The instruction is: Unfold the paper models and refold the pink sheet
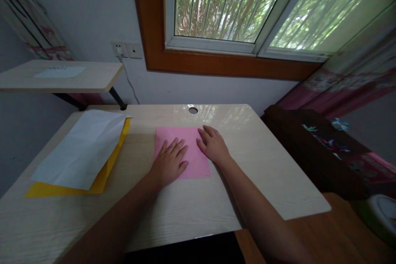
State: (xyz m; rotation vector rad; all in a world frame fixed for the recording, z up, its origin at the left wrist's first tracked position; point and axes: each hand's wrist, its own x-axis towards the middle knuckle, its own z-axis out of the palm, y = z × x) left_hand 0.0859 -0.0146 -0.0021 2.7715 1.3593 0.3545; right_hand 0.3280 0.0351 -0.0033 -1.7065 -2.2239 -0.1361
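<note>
Both bare forearms reach across the pale wooden desk (pixel 272 181), left hand (pixel 169 164) and right hand (pixel 213 145) spread flat on a pink square paper sheet (pixel 192 161), best kept evenly pressed.

A pale wood-grain desk (pixel 269 173) fills the middle of the view, with a round cable hole (pixel 193 110) near its far edge. On its left part lies a white sheet (pixel 80 148) spread over a yellow sheet (pixel 102 179), whose edges show along the near and right sides. Further left, a smaller side table (pixel 93 78) stands higher, carrying a pale sheet of paper (pixel 60 72). On the wall behind it sit a socket plate (pixel 119 48) with a plug and a cable hanging down, and a switch plate (pixel 135 50) just beside it. A window (pixel 232 4) in a brown wooden frame shows green trees. To the right hangs a pink patterned curtain (pixel 346 82) above a dark cabinet (pixel 312 148).
</note>
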